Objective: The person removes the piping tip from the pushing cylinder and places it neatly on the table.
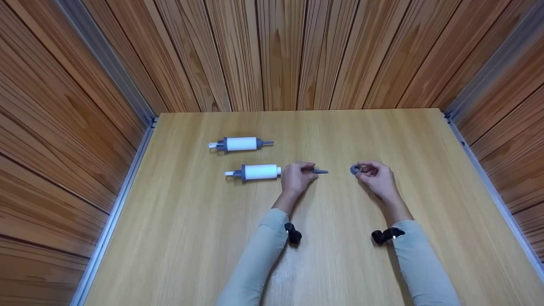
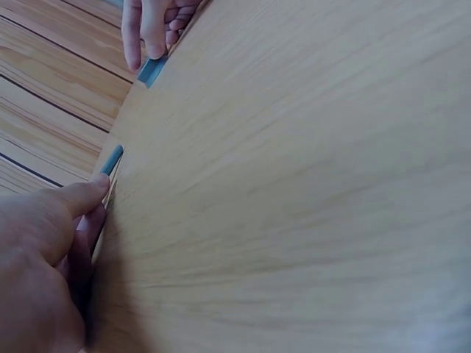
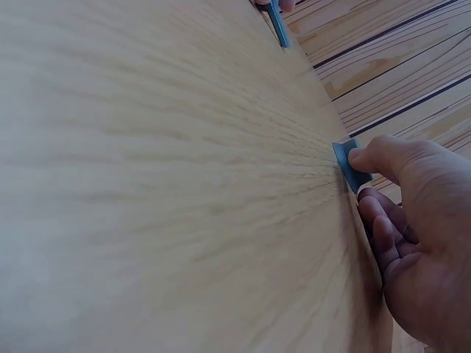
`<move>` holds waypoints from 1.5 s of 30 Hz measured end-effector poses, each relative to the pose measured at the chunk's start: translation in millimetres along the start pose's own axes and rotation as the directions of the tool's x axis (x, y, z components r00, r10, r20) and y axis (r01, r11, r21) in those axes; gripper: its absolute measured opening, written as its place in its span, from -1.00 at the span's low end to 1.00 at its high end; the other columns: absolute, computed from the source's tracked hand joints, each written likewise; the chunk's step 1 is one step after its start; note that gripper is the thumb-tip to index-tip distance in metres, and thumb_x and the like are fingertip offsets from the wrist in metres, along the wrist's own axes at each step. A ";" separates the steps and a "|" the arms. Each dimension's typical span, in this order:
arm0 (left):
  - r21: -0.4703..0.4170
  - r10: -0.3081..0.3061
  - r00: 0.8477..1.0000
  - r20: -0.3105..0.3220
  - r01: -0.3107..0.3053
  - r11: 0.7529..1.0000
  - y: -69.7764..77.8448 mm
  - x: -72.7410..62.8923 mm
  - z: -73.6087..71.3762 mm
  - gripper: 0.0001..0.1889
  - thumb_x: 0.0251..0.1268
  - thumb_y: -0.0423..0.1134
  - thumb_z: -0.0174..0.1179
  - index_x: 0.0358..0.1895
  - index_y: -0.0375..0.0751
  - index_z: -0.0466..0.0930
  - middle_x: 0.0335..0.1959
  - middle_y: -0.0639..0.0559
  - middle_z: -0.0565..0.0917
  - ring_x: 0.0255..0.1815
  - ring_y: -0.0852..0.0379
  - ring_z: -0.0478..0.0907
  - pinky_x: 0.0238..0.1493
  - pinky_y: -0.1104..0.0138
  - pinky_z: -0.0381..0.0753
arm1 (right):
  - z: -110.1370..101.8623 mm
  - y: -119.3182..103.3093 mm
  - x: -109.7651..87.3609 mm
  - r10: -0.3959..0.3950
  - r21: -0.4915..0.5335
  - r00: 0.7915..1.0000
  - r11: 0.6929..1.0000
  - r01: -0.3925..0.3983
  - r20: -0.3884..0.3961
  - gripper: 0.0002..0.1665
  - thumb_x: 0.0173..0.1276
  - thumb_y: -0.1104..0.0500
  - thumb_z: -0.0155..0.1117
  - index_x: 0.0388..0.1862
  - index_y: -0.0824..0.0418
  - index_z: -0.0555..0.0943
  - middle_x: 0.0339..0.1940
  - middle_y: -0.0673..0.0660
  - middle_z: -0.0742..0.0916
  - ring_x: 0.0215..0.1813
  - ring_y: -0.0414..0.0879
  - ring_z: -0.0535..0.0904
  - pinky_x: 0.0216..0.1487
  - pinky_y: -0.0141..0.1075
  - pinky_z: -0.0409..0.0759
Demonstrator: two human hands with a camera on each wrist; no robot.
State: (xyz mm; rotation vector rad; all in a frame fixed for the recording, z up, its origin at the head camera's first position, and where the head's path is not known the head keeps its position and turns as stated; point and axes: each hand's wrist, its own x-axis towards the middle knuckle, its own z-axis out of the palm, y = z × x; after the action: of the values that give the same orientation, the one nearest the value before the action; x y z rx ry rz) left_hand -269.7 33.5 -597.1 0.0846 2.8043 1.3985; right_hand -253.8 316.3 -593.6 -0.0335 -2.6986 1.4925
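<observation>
In the head view my left hand (image 1: 296,177) pinches a slim grey nozzle (image 1: 321,171) that points right, close to the wood surface. Thumb and fingertips grip it in the left wrist view, where the nozzle (image 2: 112,159) sticks out past them. To the right, my right hand (image 1: 379,177) pinches a grey ring (image 1: 353,169) by its edge. This ring (image 3: 350,163) stands on edge against the table in the right wrist view. Just left of my left hand lies a white cylinder (image 1: 260,171) with a grey flanged fitting at its left end and a bare white neck at its right.
A second white cylinder (image 1: 241,143) lies farther back, with grey fittings on both ends and a thin nozzle pointing right. Wood-panelled walls (image 1: 280,55) stand behind and at both sides of the table (image 1: 195,238). Metal rails (image 1: 114,204) run along its sides.
</observation>
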 end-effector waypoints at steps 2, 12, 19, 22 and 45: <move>-0.014 -0.002 1.000 0.003 0.002 1.000 -0.8 -0.7 0.2 -0.66 0.40 -0.24 0.60 0.20 0.02 0.91 0.11 0.11 0.95 0.23 0.09 0.88 0.36 0.17 0.78 | 0.0 0.0 -0.5 0.004 0.010 1.000 1.000 -0.004 0.003 -0.54 0.49 0.34 0.51 0.32 0.44 0.73 0.06 0.47 0.77 -0.21 -0.42 0.57 -0.13 -0.63 0.56; -0.086 -0.044 0.998 0.033 0.047 0.995 4.1 -0.9 -3.8 -0.64 0.42 -0.24 0.59 0.24 -0.03 0.88 0.15 0.06 0.93 0.24 0.09 0.86 0.41 0.14 0.75 | -0.4 2.6 -0.7 0.008 0.060 1.000 0.998 -0.008 0.007 -0.48 0.50 0.32 0.54 0.37 0.47 0.69 0.10 0.44 0.78 -0.18 -0.43 0.58 -0.10 -0.65 0.57; -0.130 -0.035 0.998 0.047 0.041 0.991 20.9 4.1 -14.0 -0.63 0.45 -0.26 0.56 0.27 -0.05 0.86 0.19 0.03 0.90 0.01 0.14 0.88 0.02 0.29 0.81 | -2.5 3.9 1.6 -0.003 0.085 1.000 0.996 0.003 -0.004 -0.45 0.51 0.40 0.47 0.41 0.58 0.62 0.10 0.58 0.76 -0.20 -0.45 0.58 -0.11 -0.66 0.56; -0.166 -0.031 0.998 0.054 0.040 0.985 28.2 7.5 -21.5 -0.62 0.49 -0.27 0.52 0.31 -0.05 0.84 0.23 0.03 0.87 -0.21 0.20 0.82 -0.28 0.40 0.70 | -4.2 4.6 1.5 -0.002 0.083 1.000 0.997 0.001 0.010 -0.44 0.53 0.39 0.45 0.44 0.56 0.60 0.13 0.59 0.75 -0.18 -0.44 0.58 -0.10 -0.65 0.56; 0.053 0.120 0.990 0.069 -0.124 0.991 22.3 46.2 -104.7 -0.59 0.63 -0.21 0.39 0.45 0.05 0.75 0.57 -0.06 0.68 0.66 -0.09 0.58 0.63 0.00 0.62 | -8.4 5.5 -0.2 0.012 0.145 0.998 0.989 -0.021 0.058 -0.38 0.50 0.33 0.53 0.48 0.46 0.62 0.11 0.36 0.75 -0.13 -0.40 0.59 -0.05 -0.62 0.59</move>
State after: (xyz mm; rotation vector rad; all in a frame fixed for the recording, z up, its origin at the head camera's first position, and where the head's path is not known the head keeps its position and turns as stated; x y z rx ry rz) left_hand -318.0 -34.3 -515.4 0.3018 2.8291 1.3111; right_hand -253.1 326.2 -593.8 -0.0070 -2.6300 1.7166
